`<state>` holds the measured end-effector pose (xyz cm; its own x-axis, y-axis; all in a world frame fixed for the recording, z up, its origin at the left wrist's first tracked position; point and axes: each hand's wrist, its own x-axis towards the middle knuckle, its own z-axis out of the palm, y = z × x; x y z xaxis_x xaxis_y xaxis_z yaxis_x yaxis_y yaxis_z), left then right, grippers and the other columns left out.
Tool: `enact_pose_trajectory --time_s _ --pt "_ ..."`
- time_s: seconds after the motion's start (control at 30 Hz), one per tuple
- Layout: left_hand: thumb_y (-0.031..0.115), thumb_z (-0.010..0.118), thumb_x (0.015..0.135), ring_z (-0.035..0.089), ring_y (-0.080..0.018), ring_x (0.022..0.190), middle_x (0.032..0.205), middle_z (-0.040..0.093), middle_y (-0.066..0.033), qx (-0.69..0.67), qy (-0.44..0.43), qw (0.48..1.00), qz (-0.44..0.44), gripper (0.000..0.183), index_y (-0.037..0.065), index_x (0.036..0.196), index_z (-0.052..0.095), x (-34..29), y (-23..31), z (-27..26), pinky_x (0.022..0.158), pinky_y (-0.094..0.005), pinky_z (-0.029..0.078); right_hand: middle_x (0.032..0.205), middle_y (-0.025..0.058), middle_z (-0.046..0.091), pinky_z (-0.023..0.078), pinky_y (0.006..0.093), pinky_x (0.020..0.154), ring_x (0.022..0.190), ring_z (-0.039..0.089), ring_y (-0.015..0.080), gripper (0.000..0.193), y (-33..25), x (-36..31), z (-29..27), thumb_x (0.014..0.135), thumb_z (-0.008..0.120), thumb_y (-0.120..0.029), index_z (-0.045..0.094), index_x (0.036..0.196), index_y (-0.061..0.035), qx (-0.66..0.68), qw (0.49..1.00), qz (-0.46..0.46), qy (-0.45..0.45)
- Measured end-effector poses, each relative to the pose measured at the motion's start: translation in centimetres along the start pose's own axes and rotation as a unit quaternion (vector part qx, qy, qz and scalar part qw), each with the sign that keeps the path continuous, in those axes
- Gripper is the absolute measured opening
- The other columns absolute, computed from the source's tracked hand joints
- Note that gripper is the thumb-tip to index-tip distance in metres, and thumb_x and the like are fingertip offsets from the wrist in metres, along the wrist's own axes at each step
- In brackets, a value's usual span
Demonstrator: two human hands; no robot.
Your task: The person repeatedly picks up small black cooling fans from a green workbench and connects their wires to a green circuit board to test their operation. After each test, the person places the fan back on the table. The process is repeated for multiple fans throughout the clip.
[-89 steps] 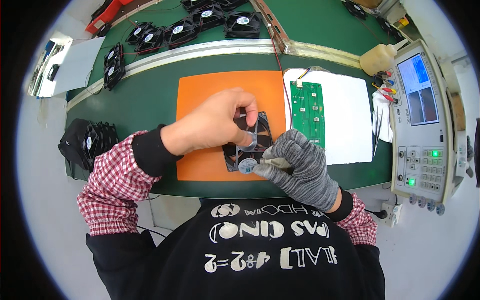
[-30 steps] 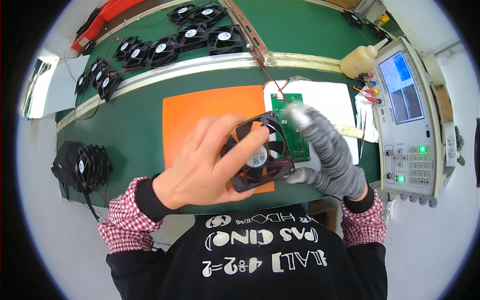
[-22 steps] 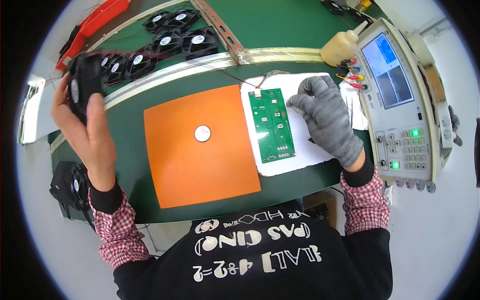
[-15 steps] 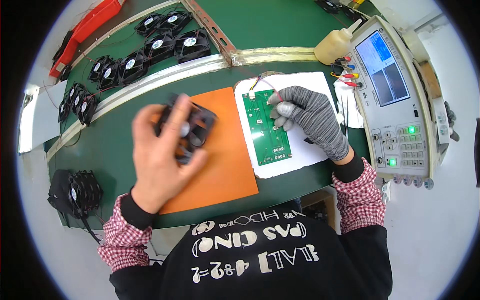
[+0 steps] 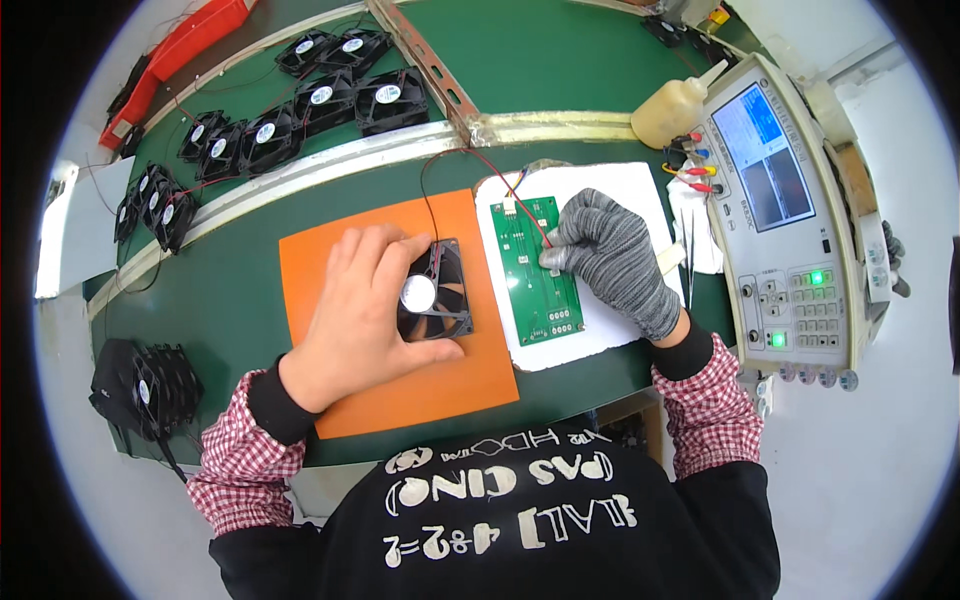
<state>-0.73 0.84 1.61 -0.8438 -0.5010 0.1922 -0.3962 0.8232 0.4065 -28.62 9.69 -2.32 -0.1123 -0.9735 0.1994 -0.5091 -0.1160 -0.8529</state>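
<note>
On an orange mat (image 5: 320, 270) lies a black cooling fan (image 5: 455, 315) with a round white label. My bare left hand (image 5: 355, 305) grips the fan's left and near sides, thumb along the near edge. The fan's red and black wires (image 5: 490, 163) loop up and over to the right. My right hand (image 5: 610, 260), in a grey knit glove, pinches the wire end over a green circuit board (image 5: 530, 300). The fingertips hide the tip, so contact with the board cannot be told. The board lies on a white pad (image 5: 625, 180), with a wire connector at its top edge.
At the right stands a bench meter (image 5: 785, 235) with a lit screen and clip leads. A squeeze bottle (image 5: 668, 112) is behind it, and tweezers (image 5: 690, 255) lie on white tissue. Several more fans (image 5: 320, 105) sit beyond a pale rail (image 5: 370, 145); others are stacked (image 5: 165, 390) at left.
The fan, held tilted and blurred before, now rests flat on the mat further right, with my left hand moved along with it. My right hand has shifted only slightly, still pinching the wire.
</note>
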Motion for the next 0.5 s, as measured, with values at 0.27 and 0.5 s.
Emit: enact_pose_trajectory --time_s 0.27,0.5 --pt "0.03 0.09 0.055 0.047 -0.0355 0.106 0.115 0.05 -0.0172 -0.009 0.026 0.999 0.022 0.091 -0.001 0.129 0.048 0.19 0.27 0.33 0.094 -0.0453 0.039 0.085 0.0088 0.06 0.051 0.0309 0.074 0.079 0.061 0.0197 0.02 0.64 -0.28 0.42 0.07 0.081 -0.004 0.067 0.082 0.0029 0.027 0.999 0.006 0.023" --pt "0.032 0.091 0.054 0.048 -0.0369 0.109 0.117 0.052 -0.0169 0.014 0.048 0.998 0.03 0.093 0.001 0.13 0.049 0.0 0.21 0.23 0.095 -0.0463 0.04 0.086 0.0094 0.059 0.051 0.0325 0.075 0.081 0.06 0.0221 0.017 0.61 -0.3 0.57 0.07 0.08 -0.003 0.065 0.078 0.0018 0.018 1.0 -0.023 0.009"
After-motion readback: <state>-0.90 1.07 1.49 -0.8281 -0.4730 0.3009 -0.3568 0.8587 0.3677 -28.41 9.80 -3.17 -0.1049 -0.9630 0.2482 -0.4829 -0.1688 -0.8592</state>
